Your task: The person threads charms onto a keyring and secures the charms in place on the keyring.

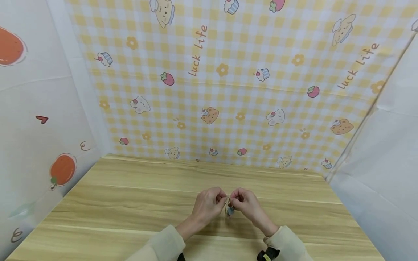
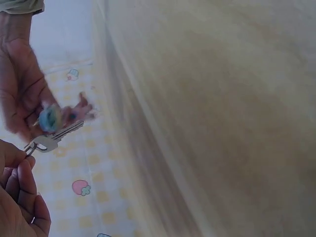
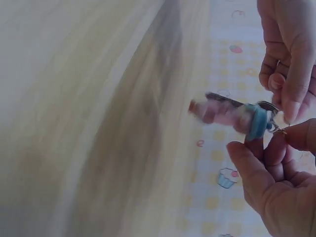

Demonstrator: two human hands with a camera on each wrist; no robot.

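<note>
Above the wooden table, the two hands meet over a small key ring (image 3: 269, 105). My left hand (image 1: 209, 203) pinches the ring between thumb and fingertips. A silver key (image 2: 48, 143) hangs from it, its blade pointing away from the fingers. Close by on the right, my right hand (image 1: 247, 206) pinches the metal link end of a figure charm (image 3: 222, 113), which dangles below. The charm is pink with a blue band and looks blurred in both wrist views. Fingertips hide part of where ring and link meet.
The wood-grain table (image 1: 147, 195) spreads around both hands. Behind it hangs a yellow checked cloth (image 1: 196, 90) with cartoon prints, and white sheets (image 1: 42, 90) stand at the sides. A black strap device (image 1: 268, 253) is at the right wrist.
</note>
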